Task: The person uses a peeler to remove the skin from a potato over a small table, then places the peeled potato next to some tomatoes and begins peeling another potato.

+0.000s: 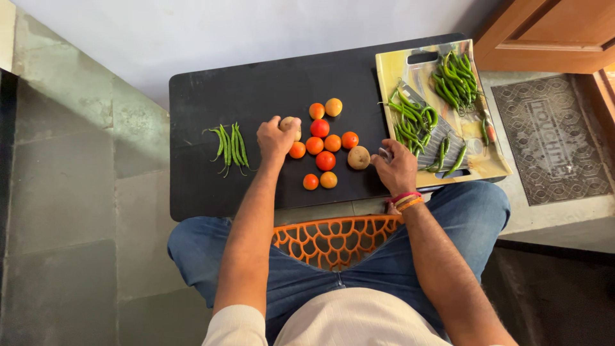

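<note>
Left hand (275, 138) grips potato (291, 123) — right hand (397, 168) apart.

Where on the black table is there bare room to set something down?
Bare patches on the black table: its far strip, behind the tomatoes, and the left edge, beyond the loose green chillies. Crowded: the middle, around both hands, and the chilli-covered cutting board on the right.

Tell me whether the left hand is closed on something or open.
Closed: the left hand has its fingers curled over a potato on the black table.
</note>
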